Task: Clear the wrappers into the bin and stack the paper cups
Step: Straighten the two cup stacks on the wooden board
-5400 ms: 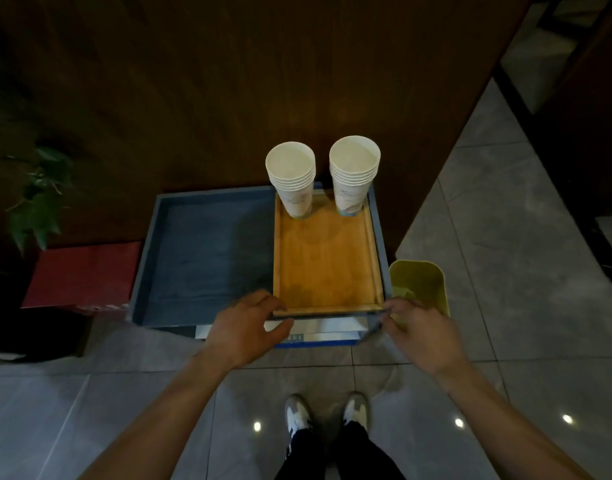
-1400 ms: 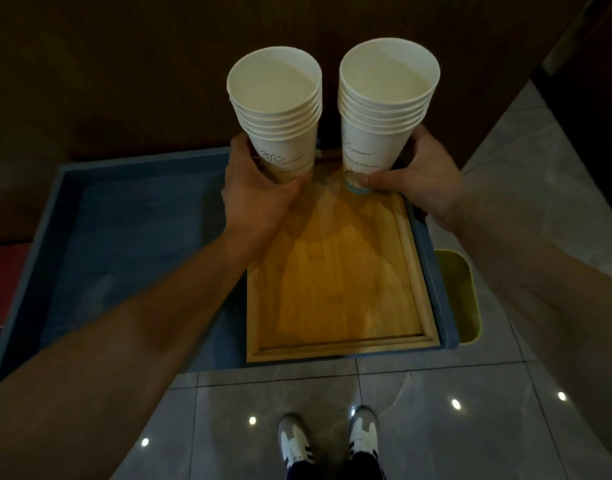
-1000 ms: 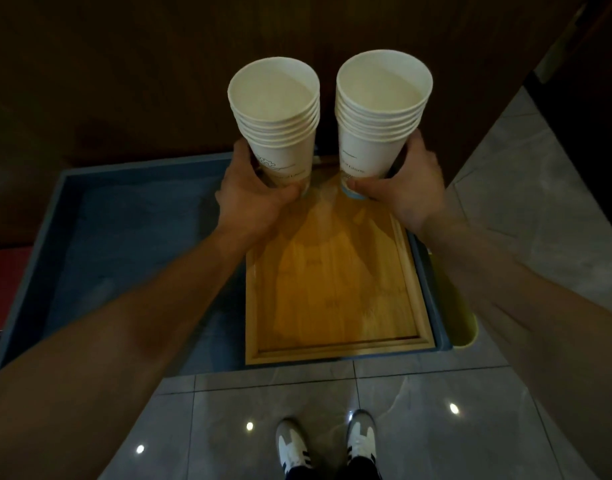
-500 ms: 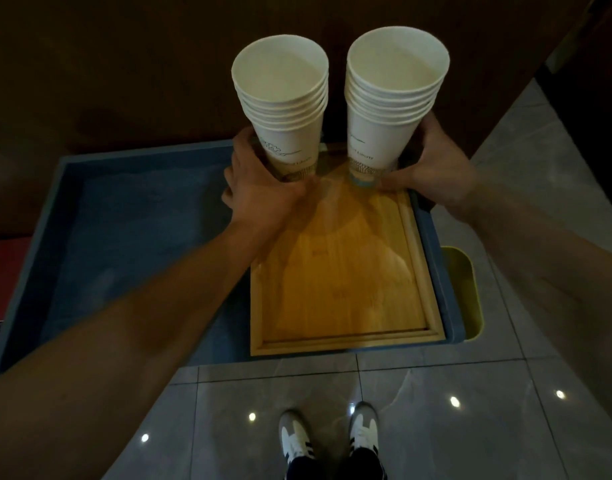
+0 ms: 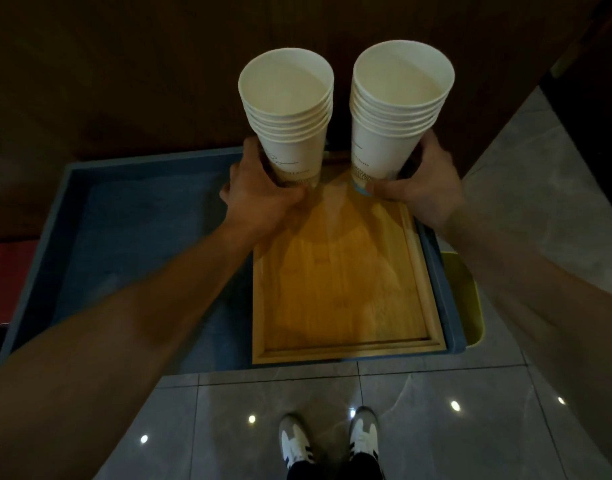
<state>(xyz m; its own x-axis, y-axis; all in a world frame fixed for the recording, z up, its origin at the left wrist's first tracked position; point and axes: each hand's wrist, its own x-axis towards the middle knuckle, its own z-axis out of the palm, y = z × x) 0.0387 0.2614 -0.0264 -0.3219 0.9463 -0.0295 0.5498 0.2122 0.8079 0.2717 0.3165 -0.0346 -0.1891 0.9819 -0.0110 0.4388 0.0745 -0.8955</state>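
Cup stacks (image 5: pixel 286 109) (image 5: pixel 399 102) stand upright, each base clamped in a hand's (image 5: pixel 263 195) (image 5: pixel 422 188) grip above the wooden tray (image 5: pixel 342 289).

Cup bases: left hand (image 5: pixel 259 192) and right hand (image 5: pixel 420 190) are covering them.
Cup print: blurring, unreadable.
Yellow bin (image 5: pixel 465 299): worktop (image 5: pixel 141 237) is hiding most.

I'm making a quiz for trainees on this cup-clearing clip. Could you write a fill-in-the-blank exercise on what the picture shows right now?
1. Each hand grips a stack of paper ____ near its base: the left hand holds the left stack, the right hand holds the right stack.
2. The wooden tray lies inside a larger ____ tray.
3. The yellow-green bin stands on the ____ side of that tray.

Missing words: cups; blue; right
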